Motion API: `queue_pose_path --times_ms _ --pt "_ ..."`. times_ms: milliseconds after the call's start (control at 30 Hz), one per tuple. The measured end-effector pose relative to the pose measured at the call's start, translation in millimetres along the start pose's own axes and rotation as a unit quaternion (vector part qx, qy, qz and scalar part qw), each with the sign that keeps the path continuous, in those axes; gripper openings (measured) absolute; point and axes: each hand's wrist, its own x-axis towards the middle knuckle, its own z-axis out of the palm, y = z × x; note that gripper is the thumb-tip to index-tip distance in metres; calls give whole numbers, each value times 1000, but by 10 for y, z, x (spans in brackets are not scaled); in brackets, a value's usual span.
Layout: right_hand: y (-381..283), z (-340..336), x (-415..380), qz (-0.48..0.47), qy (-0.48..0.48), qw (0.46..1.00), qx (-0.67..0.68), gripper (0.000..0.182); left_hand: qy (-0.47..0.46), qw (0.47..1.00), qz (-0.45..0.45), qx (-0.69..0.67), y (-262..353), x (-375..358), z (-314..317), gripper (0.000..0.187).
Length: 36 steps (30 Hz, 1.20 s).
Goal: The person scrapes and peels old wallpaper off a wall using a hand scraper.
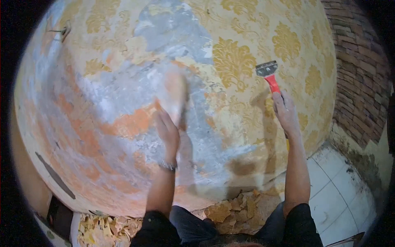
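My right hand (pixel 285 113) is wrapped round the red handle of a scraper (pixel 267 70), whose wide dark blade points up in front of the yellow patterned wallpaper (pixel 234 61). My left hand (pixel 167 131), with a band at the wrist, is raised before the stripped part of the wall (pixel 135 94), where grey and orange patches show. Just above its fingers is a pale, elongated shape (pixel 177 92), blurred by motion; whether the hand holds it cannot be made out.
Torn wallpaper scraps (pixel 236 212) lie on the floor by my legs, with more scraps (pixel 101 230) at the lower left. White floor tiles (pixel 333 193) are at the lower right, beside a brick-patterned wall (pixel 358 70). A wire (pixel 63 32) sticks out at the upper left.
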Motion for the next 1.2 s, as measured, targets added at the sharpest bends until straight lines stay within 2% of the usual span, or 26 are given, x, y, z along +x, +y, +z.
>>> queue_pose_path --times_ms 33,67,100,133,167,200,233,267,300,367,500,533,600,633,700,733,800,867,933,967,1000,1067,1133,1167,1200 --pt "20 39 1 -5 20 1000 1 40 -150 984 -99 14 -239 -566 -86 36" --pt "23 77 10 -13 39 999 2 40 -209 962 90 149 -681 -1299 -122 30" --pt "18 108 4 -6 42 999 -7 40 -360 930 -36 61 -633 -1731 -243 31" --pt "11 150 -4 16 37 999 37 38 -457 877 -125 83 -490 -2157 -382 34" --pt "-5 204 -20 39 31 995 82 37 -474 870 -134 -32 -604 -2691 -486 35" --pt "-40 263 -33 46 31 996 76 37 -538 817 -206 17 -770 -3281 -620 39" --pt "-80 322 -56 41 25 991 125 31 -636 757 -93 118 -1114 -4059 -749 40" --pt "-110 383 -91 36 20 984 174 24 -711 671 24 211 -1319 -4587 -869 41" --pt "-135 434 -117 43 19 985 167 24 -716 667 21 204 -1163 -4626 -1009 41" --pt "-178 512 -161 46 -30 983 174 24 -721 668 -131 129 -836 -4695 -1285 38" --pt "-200 731 -266 59 -67 986 139 24 -716 678 -157 45 -809 -4524 -1155 36" --pt "-204 795 -292 59 -66 987 137 24 -708 678 -196 44 -770 -4414 -1109 38" --pt "-222 933 -368 90 -97 965 227 23 -688 672 -271 42 -650 -4168 -1058 43" --pt "-261 965 -418 124 -110 954 251 23 -689 670 -273 39 -581 -4079 -1060 43" --pt "-230 1043 -442 129 -109 948 270 22 -651 735 -186 3 -443 -3932 -1085 48" --pt "-208 1058 -452 134 -107 941 292 21 -654 732 -190 -2 -407 -3826 -1089 48" --pt "-219 967 -446 125 -81 944 295 19 -613 787 -9 -76 -379 -3486 -1060 46" --pt "-236 849 -407 117 -55 946 296 18 -640 748 -161 -74 -401 -3123 -1063 43" --pt "-228 737 -329 68 38 918 390 18 -552 807 -113 -175 -422 -2629 -1112 38" --pt "-207 688 -290 63 55 889 450 16 -565 797 -124 -174 -364 -2300 -1146 37" --pt "-230 695 -281 66 55 891 445 16 -578 787 -133 -171 -342 -2016 -1154 37" --pt "-302 734 -265 77 132 857 493 16 -530 812 -79 -230 -473 -1725 -1050 37" --pt "-203 913 -302 50 131 851 505 13 -530 802 -150 -230 -491 -1459 -950 41" --pt "-252 1096 -361 61 121 860 492 14 -532 799 -150 -236 -486 -1403 -901 41" --pt "-305 1286 -411 69 111 868 479 14 -458 839 -134 -260 -479 -1355 -838 46"
